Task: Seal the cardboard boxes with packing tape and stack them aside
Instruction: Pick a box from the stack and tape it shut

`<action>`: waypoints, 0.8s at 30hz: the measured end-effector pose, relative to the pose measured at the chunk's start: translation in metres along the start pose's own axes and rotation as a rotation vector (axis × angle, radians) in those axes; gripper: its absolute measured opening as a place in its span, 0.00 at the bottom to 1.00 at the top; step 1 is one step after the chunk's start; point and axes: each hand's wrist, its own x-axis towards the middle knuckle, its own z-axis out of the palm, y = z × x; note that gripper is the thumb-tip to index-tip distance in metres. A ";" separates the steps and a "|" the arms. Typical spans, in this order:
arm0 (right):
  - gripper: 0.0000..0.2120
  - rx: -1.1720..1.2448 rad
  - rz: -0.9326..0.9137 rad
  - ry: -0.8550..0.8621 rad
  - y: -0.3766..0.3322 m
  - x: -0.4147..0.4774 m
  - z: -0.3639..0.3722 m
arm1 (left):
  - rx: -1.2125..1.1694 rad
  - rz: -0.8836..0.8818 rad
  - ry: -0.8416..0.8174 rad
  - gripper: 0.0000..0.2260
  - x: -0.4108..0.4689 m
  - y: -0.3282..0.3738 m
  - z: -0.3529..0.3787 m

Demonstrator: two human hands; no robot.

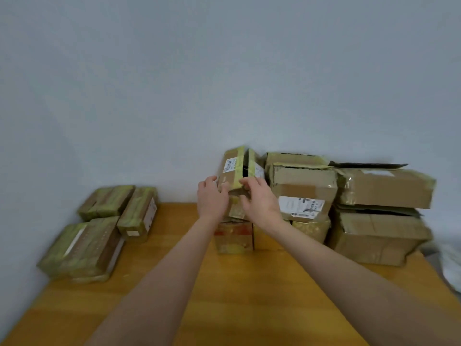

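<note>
A small cardboard box (233, 168) with yellowish tape and a white barcode label sits tilted on top of a short stack at the back centre of the wooden table (224, 295). Its top flaps gape a little, showing a dark slit. My left hand (212, 198) grips its near left corner. My right hand (259, 198) holds its near right edge with curled fingers. Under it are a tape-wrapped box (235, 211) and a box with red print (233, 237). No tape roll is in view.
Larger brown boxes (303, 188) with loose flaps are piled at the back right (381, 188), against the pale wall. Three tape-covered boxes (84, 248) lie at the left (138, 213). White material (452, 265) lies beyond the table's right edge.
</note>
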 end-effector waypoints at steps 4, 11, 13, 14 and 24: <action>0.20 0.123 0.302 -0.019 0.035 -0.003 -0.027 | 0.011 -0.046 0.024 0.25 -0.008 0.018 0.008; 0.29 0.471 0.557 -0.222 0.053 0.004 -0.012 | -0.138 -0.284 -0.043 0.33 0.023 -0.001 0.015; 0.30 0.601 0.601 -0.230 0.054 0.009 -0.004 | -0.169 -0.305 -0.085 0.31 0.026 -0.004 0.019; 0.30 0.647 0.613 -0.225 0.053 0.011 -0.001 | -0.193 -0.297 -0.087 0.28 0.025 -0.005 0.020; 0.32 0.920 0.623 -0.129 0.053 0.001 -0.001 | -0.340 -0.211 0.210 0.07 -0.025 0.004 0.011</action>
